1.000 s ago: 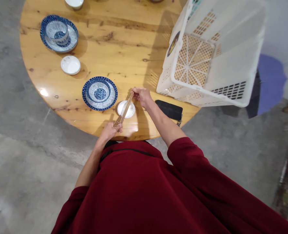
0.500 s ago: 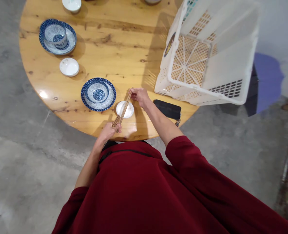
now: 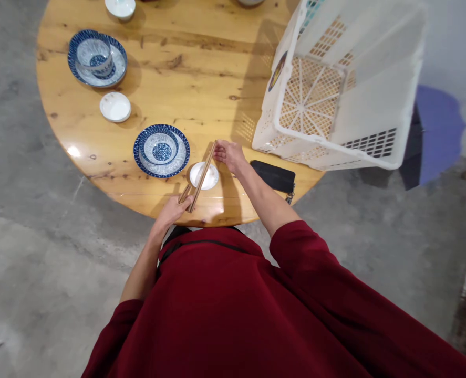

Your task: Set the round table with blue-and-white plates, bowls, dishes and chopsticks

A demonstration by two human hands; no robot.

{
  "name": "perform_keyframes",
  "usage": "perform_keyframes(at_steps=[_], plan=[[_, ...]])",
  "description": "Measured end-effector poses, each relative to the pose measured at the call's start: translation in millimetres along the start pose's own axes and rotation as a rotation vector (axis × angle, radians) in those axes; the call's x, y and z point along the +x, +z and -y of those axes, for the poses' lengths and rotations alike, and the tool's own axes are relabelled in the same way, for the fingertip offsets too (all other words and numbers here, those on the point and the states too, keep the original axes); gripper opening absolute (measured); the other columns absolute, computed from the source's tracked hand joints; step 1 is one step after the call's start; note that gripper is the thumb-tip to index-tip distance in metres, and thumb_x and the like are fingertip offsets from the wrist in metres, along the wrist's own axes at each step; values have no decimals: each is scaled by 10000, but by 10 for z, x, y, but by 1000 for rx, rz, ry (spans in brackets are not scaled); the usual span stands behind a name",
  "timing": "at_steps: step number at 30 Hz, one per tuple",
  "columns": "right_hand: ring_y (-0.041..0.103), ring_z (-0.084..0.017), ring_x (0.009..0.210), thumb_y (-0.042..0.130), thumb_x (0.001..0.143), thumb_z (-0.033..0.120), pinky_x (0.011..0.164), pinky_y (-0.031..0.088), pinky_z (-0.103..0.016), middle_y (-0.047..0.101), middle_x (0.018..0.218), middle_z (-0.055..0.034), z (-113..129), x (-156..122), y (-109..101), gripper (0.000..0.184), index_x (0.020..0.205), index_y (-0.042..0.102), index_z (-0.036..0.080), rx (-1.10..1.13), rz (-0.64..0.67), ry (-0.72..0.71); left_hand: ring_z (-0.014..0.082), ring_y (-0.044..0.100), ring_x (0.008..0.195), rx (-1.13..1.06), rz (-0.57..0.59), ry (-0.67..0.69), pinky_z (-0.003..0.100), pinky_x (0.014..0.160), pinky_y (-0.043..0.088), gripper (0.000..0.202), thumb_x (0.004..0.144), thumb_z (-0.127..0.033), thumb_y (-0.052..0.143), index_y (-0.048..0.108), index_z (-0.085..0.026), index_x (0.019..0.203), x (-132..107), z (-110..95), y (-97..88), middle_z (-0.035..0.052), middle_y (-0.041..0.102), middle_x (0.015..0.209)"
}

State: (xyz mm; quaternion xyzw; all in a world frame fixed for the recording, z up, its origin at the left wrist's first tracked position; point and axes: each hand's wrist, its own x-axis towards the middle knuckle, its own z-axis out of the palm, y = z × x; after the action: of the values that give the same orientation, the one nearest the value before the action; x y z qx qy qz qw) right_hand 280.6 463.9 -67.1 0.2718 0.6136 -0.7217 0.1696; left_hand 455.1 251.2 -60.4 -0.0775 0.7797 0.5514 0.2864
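Left to right: one blue-and-white plate [image 3: 119, 67] at the far left, a matching bowl [image 3: 102, 67] standing in it; one small white bowl [image 3: 115, 108] just beside; one further white bowl [image 3: 121, 8], cut by the upper edge; a second blue-patterned plate [image 3: 183, 160] with a blue-patterned bowl [image 3: 162, 151] on it. Left hand [image 3: 172, 210]: fingers closed round chopsticks that look short [image 3: 184, 193], thumb at the lower end of a longer set. Longer chopsticks [image 3: 202, 177]: wooden, slanting across the white saucer [image 3: 210, 178]; contact with it cannot be told. Right hand [image 3: 230, 156]: fingers loosely curled, pinching their upper end. Likely hazards: the light pinch slipping, so the sticks roll or clatter onto the saucer; ends falling out of line; a sleeve or forearm nudging the black phone-like case [image 3: 272, 177], strapped and near the rim. To its right, a tall white plastic crate [image 3: 378, 89], lattice-based, its near corner seemingly overhanging. Surface: round, glossy, knotted-pine bench [image 3: 197, 73], carrying shadows and a glare spot. Room: grey concrete floor [image 3: 20, 199], a purple object [image 3: 441, 136] behind the crate, pale wall [image 3: 453, 42] at far right.
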Motion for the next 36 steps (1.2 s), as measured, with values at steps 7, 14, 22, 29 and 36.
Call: perform_keyframes(at_steps=[7, 14, 22, 29, 36], plan=[[651, -110, 620, 709, 869, 321, 587, 514, -212, 699, 713, 2, -74, -354, -308, 188, 755, 650, 184, -90, -148, -266, 247, 687, 977, -1, -303, 6, 310, 859, 504, 474, 895, -573, 530, 743, -171, 762, -227, 5, -252, 96, 781, 937], [657, -145, 626, 703, 815, 467, 633, 555, -287, 743, 771, -24, -593, -1467, -623, 289, 880, 732, 187, -97, -278, -384, 212, 676, 812, -78, -367, 60, 283, 747, 514, 488, 925, -588, 565, 752, -149, 823, -528, -353, -507, 116, 779, 864], [680, -157, 655, 666, 874, 467, 674, 557, -302, 756, 823, -43, -1076, -2269, -267, 290, 919, 738, 189, -127, -286, -332, 125, 540, 552, -276, -191, 251, 235, 501, 350, 463, 930, -605, 618, 730, -162, 861, -492, -590, -528, 41, 674, 659], [711, -202, 850, 642, 931, 506, 803, 558, -336, 765, 948, -43, -696, -2423, -79, 316, 987, 764, 220, -329, 27, -487, 19, 298, 390, -620, -37, 309, 224, 392, 178, 484, 878, -633, 696, 729, -150, 893, -630, -952, -420, 14, 654, 673], [676, -205, 878, 590, 962, 508, 813, 506, -311, 751, 955, -28, -511, -2551, 0, 355, 1046, 771, 214, -458, 450, -564, -5, 275, 385, -786, 75, 327, 202, 370, 192, 564, 828, -698, 714, 709, -139, 904, -777, -1109, -48, -11, 634, 684]])
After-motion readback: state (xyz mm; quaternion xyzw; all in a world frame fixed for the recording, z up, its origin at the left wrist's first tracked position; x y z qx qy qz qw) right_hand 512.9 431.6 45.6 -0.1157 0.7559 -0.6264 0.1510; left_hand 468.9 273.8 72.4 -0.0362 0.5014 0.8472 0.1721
